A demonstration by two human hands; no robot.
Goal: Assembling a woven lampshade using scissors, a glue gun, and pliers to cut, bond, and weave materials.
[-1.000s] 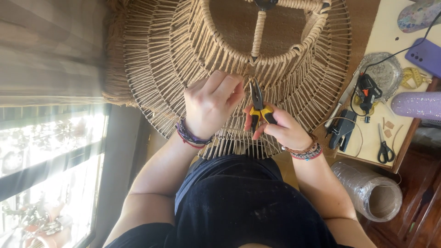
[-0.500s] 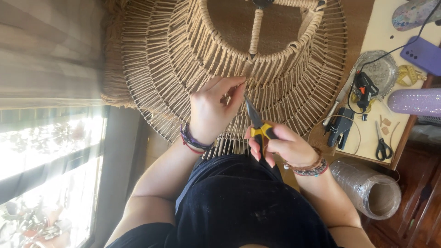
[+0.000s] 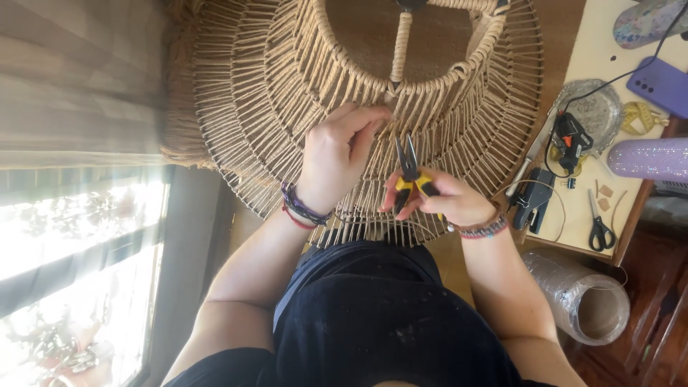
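A large round frame wrapped in tan jute cord (image 3: pixel 272 107) lies in front of me, its rings joined by many taut strands. My left hand (image 3: pixel 342 154) pinches strands on the inner ring, with beaded bracelets at the wrist. My right hand (image 3: pixel 444 201) grips small pliers with yellow handles (image 3: pixel 410 172), their dark jaws pointing up at the cords just right of my left fingers. The jaws look nearly closed; whether they hold a strand is too small to tell.
A wooden side table (image 3: pixel 602 64) at right holds a black glue gun (image 3: pixel 570 140), scissors (image 3: pixel 598 226), a stapler-like tool (image 3: pixel 534 197), a purple phone (image 3: pixel 663 82) and a glittery purple cylinder (image 3: pixel 648 159). A roll of clear film (image 3: pixel 580 297) lies below it. A bright window (image 3: pixel 72 236) is at left.
My right hand first dropped lower with the pliers, then came back up toward the cords. My left hand stayed on the inner ring, shifting its grip slightly.
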